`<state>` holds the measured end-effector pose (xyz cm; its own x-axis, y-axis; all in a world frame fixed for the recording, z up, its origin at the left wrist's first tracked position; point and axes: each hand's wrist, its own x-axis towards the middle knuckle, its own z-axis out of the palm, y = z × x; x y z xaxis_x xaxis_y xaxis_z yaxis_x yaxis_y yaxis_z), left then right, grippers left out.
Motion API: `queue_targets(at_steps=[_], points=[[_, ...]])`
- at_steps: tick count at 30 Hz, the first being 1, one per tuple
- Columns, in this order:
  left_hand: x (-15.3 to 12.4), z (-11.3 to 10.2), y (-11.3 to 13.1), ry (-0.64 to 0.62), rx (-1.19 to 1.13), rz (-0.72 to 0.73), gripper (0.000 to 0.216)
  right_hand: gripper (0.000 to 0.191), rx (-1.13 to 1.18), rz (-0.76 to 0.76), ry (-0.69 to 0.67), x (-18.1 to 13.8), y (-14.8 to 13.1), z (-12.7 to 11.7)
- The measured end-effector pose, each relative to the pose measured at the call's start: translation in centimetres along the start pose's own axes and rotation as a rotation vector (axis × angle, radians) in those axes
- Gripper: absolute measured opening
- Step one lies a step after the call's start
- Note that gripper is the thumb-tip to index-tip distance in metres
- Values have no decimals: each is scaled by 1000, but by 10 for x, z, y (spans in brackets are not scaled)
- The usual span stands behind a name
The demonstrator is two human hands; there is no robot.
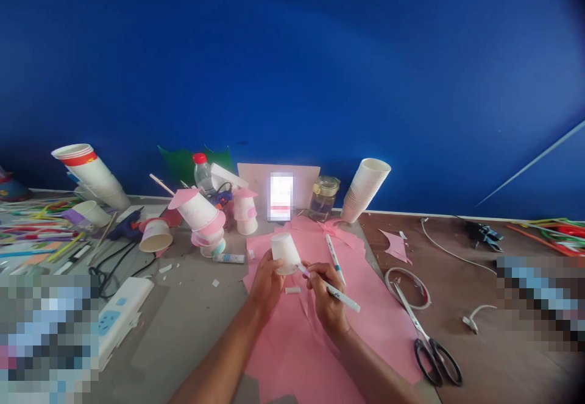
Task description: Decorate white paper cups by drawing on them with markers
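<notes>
My left hand (267,279) is wrapped round a white paper cup (284,251), which is held upside down and slightly tilted above the pink paper (292,343). In my right hand (326,291) is a white marker pen (342,297), gripped like a pencil, its purplish tip end at the cup's lower rim. Whether the tip touches the cup I cannot tell. Beneath the hands lies a small white marker cap (293,290). Another marker (336,259) with a teal band rests on the pink paper just beyond my right hand.
Black-handled scissors (427,343) and a tape roll (408,288) lie right. A stack of paper cups (366,189), a glass jar (325,197) and a lit phone (280,197) stand at the back. Pink-trimmed cup models (196,216) and a power strip (123,315) are left.
</notes>
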<state>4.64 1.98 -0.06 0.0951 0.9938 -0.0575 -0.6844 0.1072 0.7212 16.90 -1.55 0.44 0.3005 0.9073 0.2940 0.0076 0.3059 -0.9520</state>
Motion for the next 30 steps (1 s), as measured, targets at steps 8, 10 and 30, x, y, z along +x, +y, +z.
queue_targets(at_steps=[8, 10, 30], points=[[-4, 8, 5, -9, -45, -31, 23, 10, -51, -30, 4, 0, 2, 0], [-4, 8, 5, 5, -37, -30, 23, 9, -64, -30, 6, 0, 2, -1], [-1, 0, 2, 24, 31, -18, 21, 11, 53, 53, 53, 1, -2, 1]])
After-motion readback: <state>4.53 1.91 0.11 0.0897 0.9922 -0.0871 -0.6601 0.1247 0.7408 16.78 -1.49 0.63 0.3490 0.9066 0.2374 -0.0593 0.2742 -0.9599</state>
